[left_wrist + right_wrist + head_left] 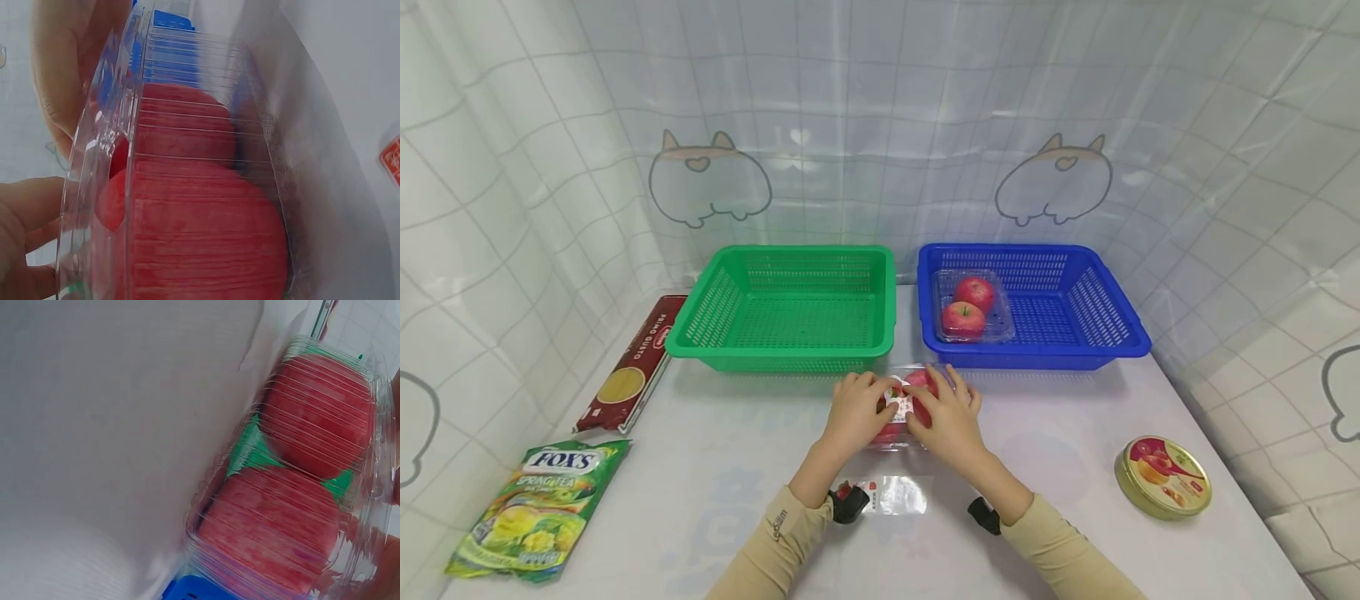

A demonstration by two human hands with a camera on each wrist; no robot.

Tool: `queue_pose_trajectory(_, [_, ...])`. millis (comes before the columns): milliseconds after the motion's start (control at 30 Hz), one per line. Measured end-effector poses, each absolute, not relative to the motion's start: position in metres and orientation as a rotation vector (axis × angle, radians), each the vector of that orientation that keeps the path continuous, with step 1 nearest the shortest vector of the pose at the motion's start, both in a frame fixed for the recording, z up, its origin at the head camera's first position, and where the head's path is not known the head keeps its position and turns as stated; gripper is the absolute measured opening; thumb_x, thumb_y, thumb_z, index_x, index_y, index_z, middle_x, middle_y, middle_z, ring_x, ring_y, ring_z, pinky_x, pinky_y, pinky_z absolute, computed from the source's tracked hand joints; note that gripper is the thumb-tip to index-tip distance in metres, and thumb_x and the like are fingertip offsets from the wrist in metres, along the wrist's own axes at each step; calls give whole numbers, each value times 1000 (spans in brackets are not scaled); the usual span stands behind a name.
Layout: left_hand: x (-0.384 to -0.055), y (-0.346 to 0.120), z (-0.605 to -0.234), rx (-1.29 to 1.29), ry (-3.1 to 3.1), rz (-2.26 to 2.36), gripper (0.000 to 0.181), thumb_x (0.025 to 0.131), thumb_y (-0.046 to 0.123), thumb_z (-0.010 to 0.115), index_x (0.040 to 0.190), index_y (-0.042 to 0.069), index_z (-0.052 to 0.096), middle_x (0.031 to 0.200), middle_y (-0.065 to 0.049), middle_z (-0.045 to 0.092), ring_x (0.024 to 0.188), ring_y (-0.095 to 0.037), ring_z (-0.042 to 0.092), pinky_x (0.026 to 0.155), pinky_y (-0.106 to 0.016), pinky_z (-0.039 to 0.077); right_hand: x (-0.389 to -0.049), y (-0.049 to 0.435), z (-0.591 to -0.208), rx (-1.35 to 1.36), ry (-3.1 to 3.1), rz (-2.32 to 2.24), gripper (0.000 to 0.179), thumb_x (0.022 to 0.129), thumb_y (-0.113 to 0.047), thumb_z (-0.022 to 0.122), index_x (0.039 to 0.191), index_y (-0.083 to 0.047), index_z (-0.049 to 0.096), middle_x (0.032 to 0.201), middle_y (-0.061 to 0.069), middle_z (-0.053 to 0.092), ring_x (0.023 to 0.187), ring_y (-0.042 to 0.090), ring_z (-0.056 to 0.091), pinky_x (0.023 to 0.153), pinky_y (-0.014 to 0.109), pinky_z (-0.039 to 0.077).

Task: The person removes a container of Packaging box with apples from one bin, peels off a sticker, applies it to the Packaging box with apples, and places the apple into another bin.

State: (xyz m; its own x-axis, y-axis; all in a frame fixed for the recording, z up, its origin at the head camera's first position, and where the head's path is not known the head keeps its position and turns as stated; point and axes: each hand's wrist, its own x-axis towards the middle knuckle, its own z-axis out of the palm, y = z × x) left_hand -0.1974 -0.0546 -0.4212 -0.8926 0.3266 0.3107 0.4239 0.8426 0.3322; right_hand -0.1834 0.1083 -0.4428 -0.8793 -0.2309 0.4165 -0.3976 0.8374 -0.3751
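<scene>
Both of the person's hands are on one clear plastic clamshell of apples (901, 437), which sits on the white table (715, 450) at the near side of two baskets. The left hand (853, 408) and right hand (955, 421) lie over its top with bent fingers touching the lid; I cannot tell whether they grip it or only press. The fingers hide part of a white label (898, 408). From either wrist two red apples show through the ridged wall, but the total inside is hard to count.

Of the two baskets, the green basket (782, 364) stands left and the blue basket (1022, 361) right. The blue one holds a second clear box (997, 323) with two apples (963, 321), at its left side. One Primo Gusto packet (628, 367) lies far left, its far end partly covered by the green rim. Near left is one Fox's Spring Tea bag (535, 512); at right, one round gold tin (1163, 477). A shiny, see-through piece (901, 495) lies just nearer than the clamshell, partly behind a black wrist strap (850, 505), its print too small to read. Both sleeves (778, 546) are cut off at the near edge.
</scene>
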Motion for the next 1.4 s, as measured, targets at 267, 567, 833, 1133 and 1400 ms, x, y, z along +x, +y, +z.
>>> queue_pose_trajectory(267, [-198, -56, -425, -575, -2757, -547, 28, 80, 26, 69, 105, 15, 70, 90, -3, 57, 87, -24, 46, 75, -40, 35, -184, 109, -444, 465, -2659, 645, 34, 77, -25, 66, 110, -17, 67, 134, 18, 46, 127, 45, 30, 91, 66, 24])
queue_pose_trajectory(567, [-195, -63, -424, -510, -2744, -655, 33, 78, 18, 64, 110, 12, 68, 103, -11, 53, 96, -30, 41, 77, -44, 30, -182, 112, -445, 456, -2684, 719, 38, 77, -27, 68, 114, -17, 64, 135, 19, 44, 129, 46, 26, 92, 67, 20])
queue_pose_trajectory(833, [-194, -66, -432, -485, -2701, -776, 31, 80, 18, 62, 110, 14, 67, 115, -15, 50, 107, -36, 37, 82, -50, 28, -181, 118, -447, 423, -2735, 810, 48, 77, -29, 68, 123, -18, 58, 140, 21, 37, 131, 46, 23, 93, 69, 19])
queue_pose_trajectory(1133, [-192, -80, -441, -147, -2653, -1303, 47, 83, 30, 61, 126, 12, 54, 133, -22, 35, 123, -44, 26, 92, -60, 19, -183, 130, -438, 239, -2713, 1556, 78, 79, -19, 64, 145, -8, 25, 149, 27, 12, 135, 47, 7, 99, 70, 7])
queue_pose_trajectory(1400, [-196, -86, -450, 25, -2688, -1525, 67, 85, 31, 58, 142, 9, 31, 137, -30, 32, 126, -49, 28, 94, -69, 18, -188, 134, -435, 45, -2562, 2090, 85, 81, -7, 59, 148, -6, 6, 152, 20, 3, 139, 37, -2, 108, 58, 1])
